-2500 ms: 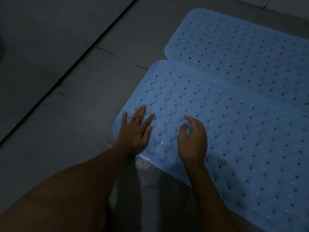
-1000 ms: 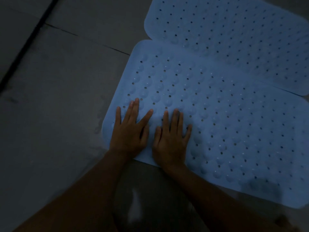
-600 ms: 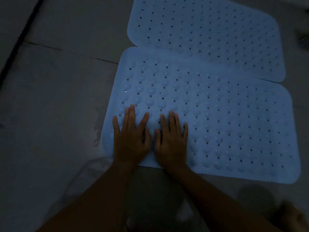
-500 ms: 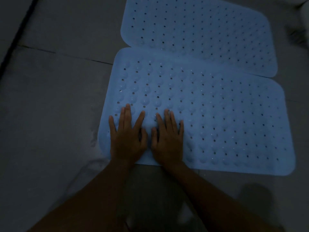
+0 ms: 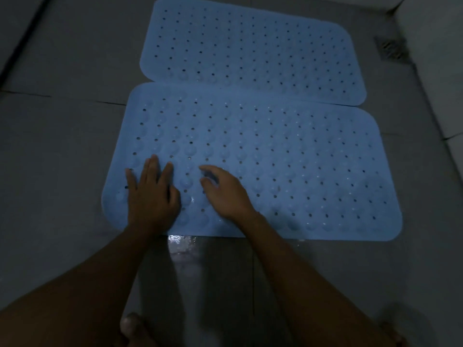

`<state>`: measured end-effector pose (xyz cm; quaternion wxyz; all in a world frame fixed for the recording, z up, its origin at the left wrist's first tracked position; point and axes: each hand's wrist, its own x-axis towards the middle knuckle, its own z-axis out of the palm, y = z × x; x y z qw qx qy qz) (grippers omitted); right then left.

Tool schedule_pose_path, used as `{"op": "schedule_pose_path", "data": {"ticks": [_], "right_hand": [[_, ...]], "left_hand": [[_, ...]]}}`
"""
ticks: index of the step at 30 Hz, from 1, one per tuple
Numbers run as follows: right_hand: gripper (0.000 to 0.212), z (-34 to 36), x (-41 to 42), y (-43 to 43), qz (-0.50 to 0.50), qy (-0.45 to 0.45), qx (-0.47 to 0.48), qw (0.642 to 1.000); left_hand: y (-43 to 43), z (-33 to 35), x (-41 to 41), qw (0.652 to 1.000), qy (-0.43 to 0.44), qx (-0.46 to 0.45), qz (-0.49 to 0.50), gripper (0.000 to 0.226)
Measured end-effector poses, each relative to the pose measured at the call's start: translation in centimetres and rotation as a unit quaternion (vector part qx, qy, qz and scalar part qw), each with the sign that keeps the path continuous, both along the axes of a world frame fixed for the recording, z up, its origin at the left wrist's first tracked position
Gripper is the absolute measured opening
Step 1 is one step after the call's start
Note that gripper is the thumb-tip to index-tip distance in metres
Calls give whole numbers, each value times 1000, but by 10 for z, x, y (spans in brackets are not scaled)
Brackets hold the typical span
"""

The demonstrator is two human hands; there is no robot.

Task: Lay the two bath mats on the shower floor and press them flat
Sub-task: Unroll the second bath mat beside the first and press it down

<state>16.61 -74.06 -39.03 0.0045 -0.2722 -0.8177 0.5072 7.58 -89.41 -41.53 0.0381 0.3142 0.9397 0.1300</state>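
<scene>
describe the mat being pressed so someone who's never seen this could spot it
On the grey tiled shower floor lie two light blue perforated mats, long sides together. Take the near mat, closest to the person. Unlike the far mat, it has the left hand pressed flat on its left end.

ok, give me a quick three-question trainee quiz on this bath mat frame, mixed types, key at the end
1. True or false: the right hand holds nothing.
2. The left hand is: A) flat on the near mat; B) gripping its edge; C) off the mat, on the shower floor.
3. Which mat is the floor drain closer to?

Key: 1 true; 2 A; 3 the far mat.
</scene>
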Motion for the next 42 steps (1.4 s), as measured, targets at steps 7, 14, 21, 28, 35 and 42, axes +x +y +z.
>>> {"op": "schedule_pose_path", "data": {"ticks": [7, 14, 21, 28, 35, 42], "right_hand": [[22, 15, 61, 58, -183, 76, -16, 980], [32, 8, 117, 107, -280, 59, 56, 957], [31, -5, 140, 118, -307, 48, 113, 944], [35, -29, 137, 128, -256, 73, 268, 926], [43, -35, 125, 119, -198, -31, 350, 915], [53, -50, 122, 102, -127, -141, 377, 907]], "left_hand": [[70, 12, 56, 993, -1, 23, -116, 55], [140, -8, 127, 995, -39, 23, -90, 57], [155, -22, 132, 998, -18, -16, -63, 55], [158, -22, 130, 992, -2, -25, -125, 54], [158, -17, 125, 989, -14, -55, -135, 56], [157, -17, 126, 988, -5, -58, -143, 56]]}}
